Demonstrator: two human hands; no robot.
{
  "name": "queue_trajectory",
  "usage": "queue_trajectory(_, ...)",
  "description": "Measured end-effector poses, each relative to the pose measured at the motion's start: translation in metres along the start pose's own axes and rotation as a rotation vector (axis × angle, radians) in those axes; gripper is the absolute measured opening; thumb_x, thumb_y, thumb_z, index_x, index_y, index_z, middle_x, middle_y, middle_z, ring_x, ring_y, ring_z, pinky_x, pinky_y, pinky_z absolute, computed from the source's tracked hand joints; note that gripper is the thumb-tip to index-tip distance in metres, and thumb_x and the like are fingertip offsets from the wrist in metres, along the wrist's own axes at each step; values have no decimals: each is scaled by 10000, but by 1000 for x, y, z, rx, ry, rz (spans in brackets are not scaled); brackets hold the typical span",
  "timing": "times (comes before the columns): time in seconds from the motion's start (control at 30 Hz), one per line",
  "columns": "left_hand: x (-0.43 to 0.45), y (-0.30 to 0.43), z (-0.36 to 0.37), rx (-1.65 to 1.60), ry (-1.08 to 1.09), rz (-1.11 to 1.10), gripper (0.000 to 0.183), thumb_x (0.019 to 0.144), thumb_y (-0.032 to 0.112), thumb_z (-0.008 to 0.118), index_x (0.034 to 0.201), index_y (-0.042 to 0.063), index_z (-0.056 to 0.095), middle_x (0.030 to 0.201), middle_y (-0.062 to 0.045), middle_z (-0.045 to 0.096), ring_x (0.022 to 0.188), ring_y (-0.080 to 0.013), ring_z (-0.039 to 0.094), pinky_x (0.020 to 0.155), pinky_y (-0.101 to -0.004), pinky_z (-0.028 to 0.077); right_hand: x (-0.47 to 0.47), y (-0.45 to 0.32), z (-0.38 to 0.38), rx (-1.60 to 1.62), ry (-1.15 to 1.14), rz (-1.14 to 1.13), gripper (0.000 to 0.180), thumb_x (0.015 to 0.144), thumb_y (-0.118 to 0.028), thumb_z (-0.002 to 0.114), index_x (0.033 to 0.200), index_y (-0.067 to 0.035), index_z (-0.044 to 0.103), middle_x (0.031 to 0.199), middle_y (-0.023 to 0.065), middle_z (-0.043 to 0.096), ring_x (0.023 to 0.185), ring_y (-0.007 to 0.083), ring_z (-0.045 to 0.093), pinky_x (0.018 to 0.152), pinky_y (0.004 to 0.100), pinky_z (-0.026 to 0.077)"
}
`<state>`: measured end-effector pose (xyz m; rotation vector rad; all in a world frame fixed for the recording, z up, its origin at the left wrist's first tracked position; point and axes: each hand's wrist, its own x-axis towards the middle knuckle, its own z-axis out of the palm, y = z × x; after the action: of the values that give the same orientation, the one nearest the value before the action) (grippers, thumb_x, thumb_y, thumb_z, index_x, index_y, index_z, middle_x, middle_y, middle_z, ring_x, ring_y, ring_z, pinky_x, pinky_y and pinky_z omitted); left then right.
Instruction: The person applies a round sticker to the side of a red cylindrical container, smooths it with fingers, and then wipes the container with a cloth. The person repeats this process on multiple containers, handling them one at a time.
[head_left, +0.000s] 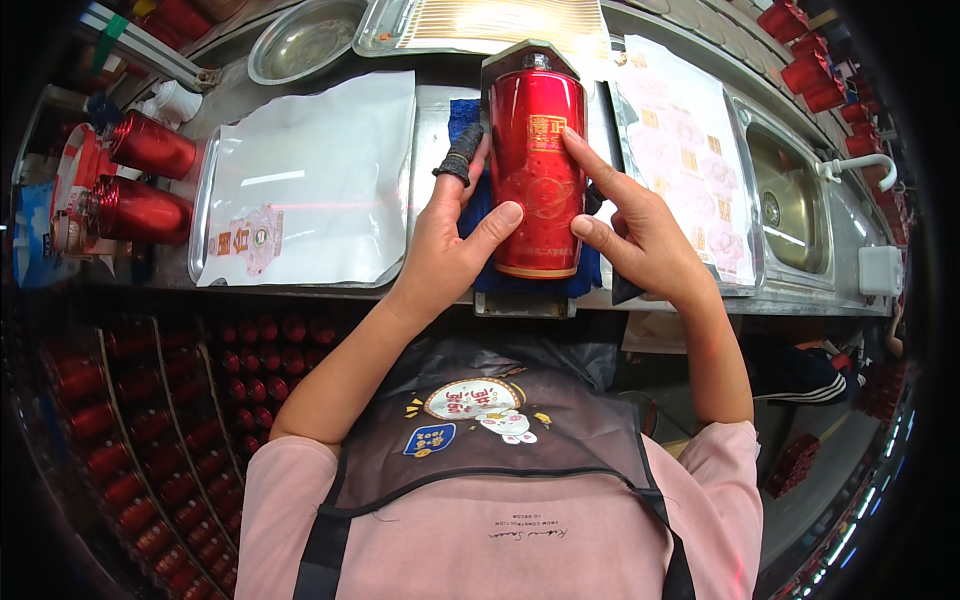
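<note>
A glossy red bottle (536, 180) with gold markings lies on a blue cloth (491, 281) over a metal stand at the bench edge, its neck pointing away from me. My left hand (450, 232), with a black wrap on one finger, rests its thumb on the bottle's left side. With its index fingertip by the gold characters and its thumb at the right side, my right hand (637, 225) touches the bottle. To the left is a tray with a white backing sheet (322, 172) bearing a few decals; to the right lies a sheet of gold and pink decals (682, 165).
Two red bottles (146, 210) lie at the left beside a white cup (176, 101). A round metal bowl (307, 41) and a striped sheet on a tray (480, 22) are at the back. A sink (787, 195) with a white tap (862, 165) is at right. Racked red bottles (150, 427) stand below left.
</note>
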<state>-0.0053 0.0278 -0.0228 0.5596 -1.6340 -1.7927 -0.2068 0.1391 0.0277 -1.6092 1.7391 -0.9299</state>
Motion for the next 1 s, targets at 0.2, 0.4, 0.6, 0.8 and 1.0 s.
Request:
queue_trajectory(0.2, 2, -2, -4, 28, 18, 15, 779, 957, 234, 682, 1536, -44, 241, 1561, -221, 350, 1453, -281, 344, 1176, -380, 287, -2, -2, 2, 73, 40, 82, 863, 886, -249, 713, 1605, -190, 238, 993, 52, 604, 565, 32, 338, 514, 221, 358)
queue_trajectory(0.4, -1, 4, -2, 47, -36, -20, 773, 937, 158, 687, 1533, -48, 240, 1559, -213, 343, 1449, -274, 345, 1194, -387, 253, -7, 12, 8, -28, 45, 32, 969, 836, -338, 768, 1613, -204, 204, 1020, 98, 644, 549, 69, 360, 525, 257, 394)
queue_trajectory(0.6, -1, -4, -4, 3, -37, 50, 803, 926, 130, 693, 1536, -51, 204, 1590, -222, 298, 1472, -271, 308, 1200, -381, 230, -6, -13, -5, 79, -71, 185, 979, 894, -443, 696, 1621, -212, 82, 1262, 300, 603, 776, 293, 618, 720, 361, 489)
queue_trajectory(0.8, 0, -12, -5, -81, -33, -14, 828, 920, 180, 716, 1533, -56, 212, 1587, -224, 302, 1470, -271, 312, 1199, -385, 237, -11, 7, 8, 179, 12, 219, 1004, 901, -464, 689, 1618, -175, 49, 1133, 287, 643, 609, 187, 528, 606, 331, 448)
queue_trajectory(1.0, 1, -12, -4, -54, -36, 11, 799, 927, 160, 706, 1532, -46, 227, 1583, -226, 310, 1467, -273, 320, 1192, -385, 259, -13, 11, 13, 147, 21, 228, 997, 899, -469, 688, 1618, -165, 68, 1058, 267, 654, 604, 192, 534, 605, 334, 444)
